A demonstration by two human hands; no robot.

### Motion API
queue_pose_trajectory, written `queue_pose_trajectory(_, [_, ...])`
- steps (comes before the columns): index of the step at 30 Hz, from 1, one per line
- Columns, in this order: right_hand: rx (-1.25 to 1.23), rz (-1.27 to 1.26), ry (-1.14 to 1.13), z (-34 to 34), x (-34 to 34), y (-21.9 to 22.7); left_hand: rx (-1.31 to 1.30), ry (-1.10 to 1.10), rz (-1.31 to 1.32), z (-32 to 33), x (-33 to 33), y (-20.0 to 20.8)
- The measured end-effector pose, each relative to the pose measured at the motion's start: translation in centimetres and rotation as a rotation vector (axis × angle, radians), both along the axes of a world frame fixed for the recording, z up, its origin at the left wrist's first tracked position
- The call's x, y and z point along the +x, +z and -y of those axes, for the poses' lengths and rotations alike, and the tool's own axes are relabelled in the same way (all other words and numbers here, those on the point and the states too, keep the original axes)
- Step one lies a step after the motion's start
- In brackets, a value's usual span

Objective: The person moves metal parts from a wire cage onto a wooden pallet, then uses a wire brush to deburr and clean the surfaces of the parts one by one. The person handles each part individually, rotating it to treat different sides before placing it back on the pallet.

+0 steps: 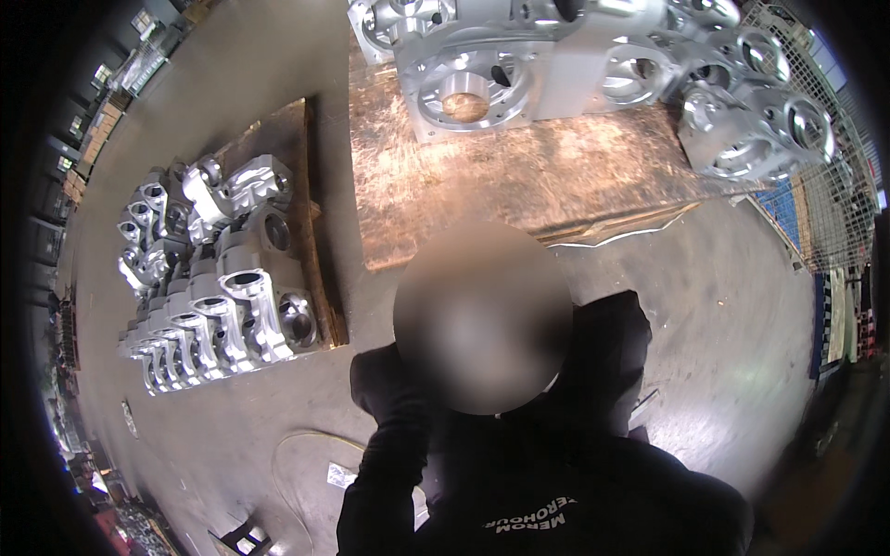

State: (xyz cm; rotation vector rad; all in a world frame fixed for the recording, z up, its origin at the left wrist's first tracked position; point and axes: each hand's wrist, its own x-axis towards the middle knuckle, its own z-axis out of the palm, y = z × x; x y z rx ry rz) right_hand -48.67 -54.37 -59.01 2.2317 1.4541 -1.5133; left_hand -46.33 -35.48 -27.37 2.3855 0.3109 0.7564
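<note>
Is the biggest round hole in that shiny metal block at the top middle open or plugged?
Open: the brown wooden board shows through the metal block.

Yellowish hose [315,433] curving across grey floor [732,315]; cardboard boxes [95,137] far left; wire mesh [834,176] right.

White capital letters [528,521] we can read, small and set in a curved cluster, printed across a black top [649,496], near our view's lower edge

Glare whitens the concrete floor [709,454] at lower right (the metal castings [567,79] glint too); a round blur masks the centre, and fisheye curvature fades into black corners.
</note>
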Motion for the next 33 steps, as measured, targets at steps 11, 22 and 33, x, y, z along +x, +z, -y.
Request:
queue_pose_trajectory(11, [-0.103,-0.017,-0.083,0.6,0.6,0.9,-0.156,-0.331,-0.077,-4.8,2.9,-1.0])
queue_pose_trajectory(22, [-0.054,-0.027,-0.057,-5.1,3.0,10.0,0.203,-0.223,0.190,-2.3,0.2,-0.3])
queue_pose_trajectory(33, [1.214,0.223,-1.024,3.4,14.7,38.7,-0.363,0.382,0.214,-13.7,1.9,8.0])
